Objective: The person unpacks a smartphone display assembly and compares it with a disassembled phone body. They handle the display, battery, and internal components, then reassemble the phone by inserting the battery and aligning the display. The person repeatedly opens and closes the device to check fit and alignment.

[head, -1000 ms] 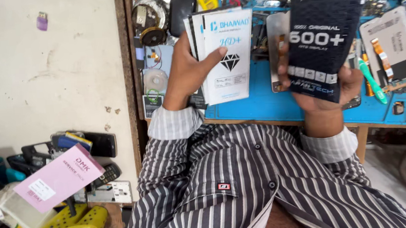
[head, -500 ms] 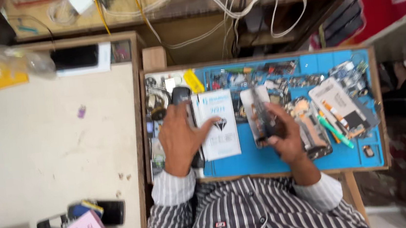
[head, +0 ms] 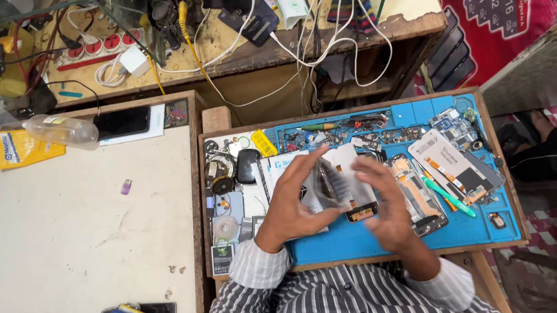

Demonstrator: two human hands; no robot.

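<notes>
A thin, clear plastic sleeve (head: 330,184), blurred in the view, is held between the two hands above the blue work mat (head: 393,237). Its long axis is seen to run roughly up and down in the picture, away from the person, with the upper end pointing toward the far edge of the mat. It is pinched along its left edge by the left hand (head: 294,203), whose fingers are curled over the top, and is met on its right side by the right hand (head: 384,202), whose fingers are spread and bent toward it; whether the right hand actually grips it cannot be told because of blur.

Beneath the hands, a white packet (head: 282,173) and a phone screen assembly (head: 360,204) are laid on the mat. To the right, an opened phone body (head: 422,197), a white display panel (head: 452,165) and a green-handled tool (head: 448,195) are set near one another. A yellow packet (head: 264,143) and a black oval case (head: 248,165) lie at the left. Striped shirt sleeves (head: 256,266) are seen at the near edge. A clear bottle (head: 61,130) rests on the pale table (head: 76,228) to the left.
</notes>
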